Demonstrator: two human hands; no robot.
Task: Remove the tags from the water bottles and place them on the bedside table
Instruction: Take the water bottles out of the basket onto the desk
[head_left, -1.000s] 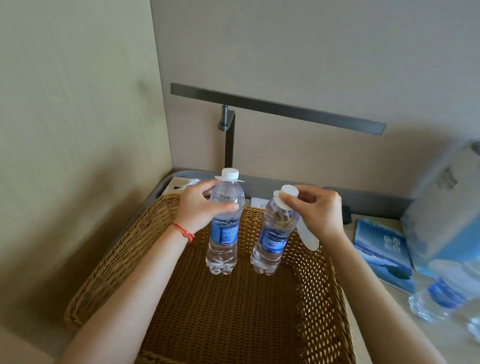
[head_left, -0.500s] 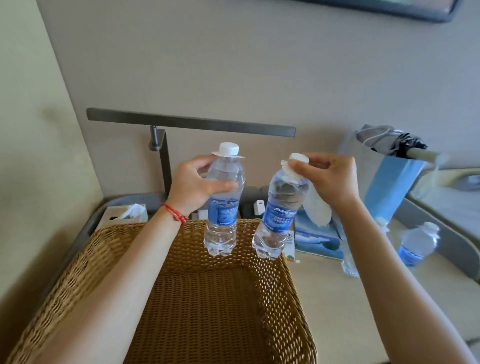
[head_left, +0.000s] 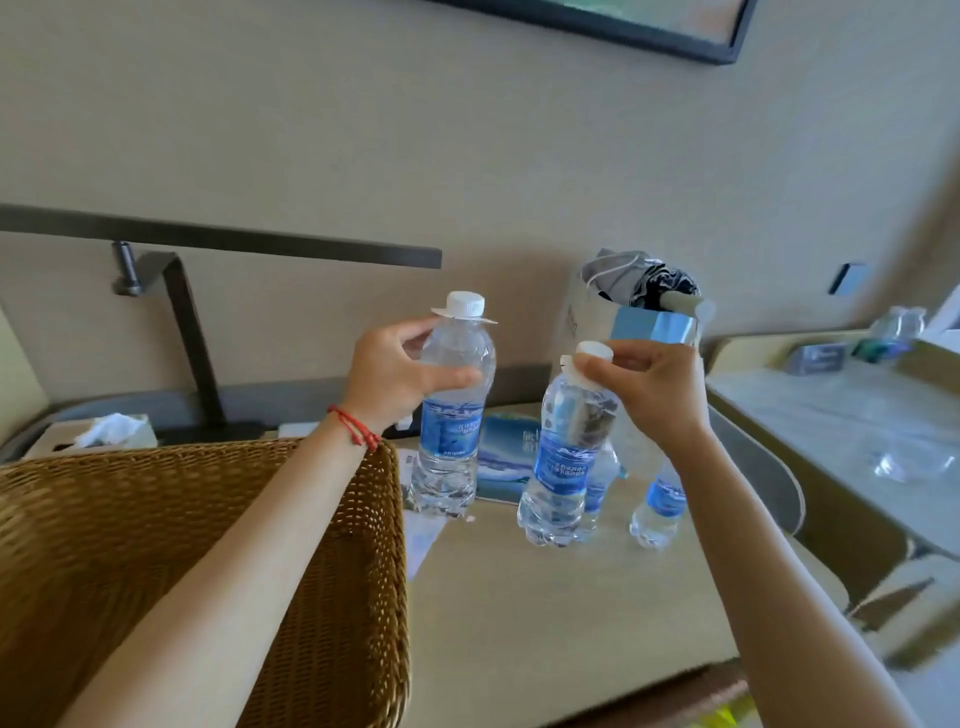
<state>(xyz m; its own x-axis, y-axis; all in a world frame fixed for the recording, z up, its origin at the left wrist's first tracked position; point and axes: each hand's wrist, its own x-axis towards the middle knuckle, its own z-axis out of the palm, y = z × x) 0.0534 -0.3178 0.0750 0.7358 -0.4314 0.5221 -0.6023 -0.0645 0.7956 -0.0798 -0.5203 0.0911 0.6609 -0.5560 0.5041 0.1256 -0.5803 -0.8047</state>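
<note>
Water bottles, two, tags still collared under caps: left bottle (head_left: 452, 395) gripped in left hand (head_left: 400, 379), right bottle (head_left: 566, 452) pinched at neck by right hand (head_left: 649, 389) fingers, both now carried from wicker basket (head_left: 197, 519) over tabletop (head_left: 545, 597).

Basket (head_left: 337, 519) cut off at left.

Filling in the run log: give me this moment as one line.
left hand: grips tagged bottle | right hand: pinches second bottle at cap | both above table | basket beside
</note>
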